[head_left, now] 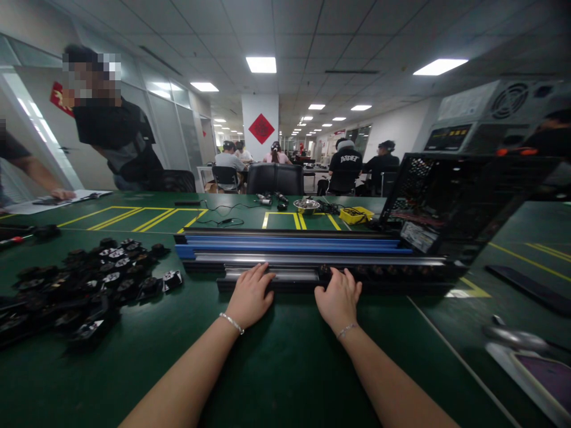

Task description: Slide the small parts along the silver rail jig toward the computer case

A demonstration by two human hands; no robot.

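Observation:
A flat computer case (294, 252) with black, blue and silver edges lies on its side on the green table (285, 368) in front of me. My left hand (250, 295) rests on its near edge, fingers laid over a silver panel. My right hand (339, 297) grips the same near edge a little to the right, beside a row of small black parts. Both wrists wear thin bracelets. An open black perforated side panel (450, 202) rises at the case's right end.
A heap of several small black fans (84, 285) lies at the left. A metal bowl (306, 205) and a yellow box (355, 214) sit behind the case. A person in black (116, 142) stands at far left; other people sit at the back. A device (530, 368) lies at the lower right.

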